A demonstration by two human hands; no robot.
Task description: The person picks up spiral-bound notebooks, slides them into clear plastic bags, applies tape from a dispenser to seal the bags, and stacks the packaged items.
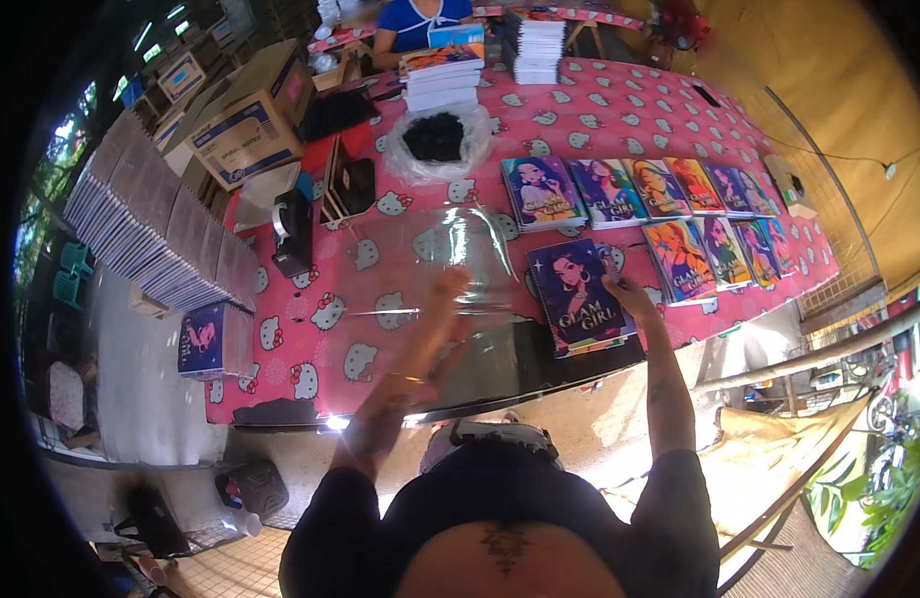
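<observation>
My left hand (pixel 448 304) reaches over the clear plastic sheets (pixel 420 254) lying on the table in front of me. Its fingers look stretched out, somewhat blurred, with the thumb apart. Just right of the sheets, my right hand (pixel 629 297) grips the right edge of a dark purple spiral notebook (pixel 572 284), its thumb on the cover. A woman with hoop earrings is drawn on that cover. More notebooks show under its lower edge. Further right lie two rows of colourful spiral notebooks (pixel 608 189), overlapping each other.
Tall stacks of plastic-covered notebooks (pixel 166 224) rise at the left edge. A cardboard box (pixel 246 120), a black tool (pixel 293 234) and a plastic bag with black contents (pixel 435 140) stand on the pink patterned table (pixel 325 309). Across it, a person in blue (pixel 415 22) sits behind notebook piles (pixel 442 80).
</observation>
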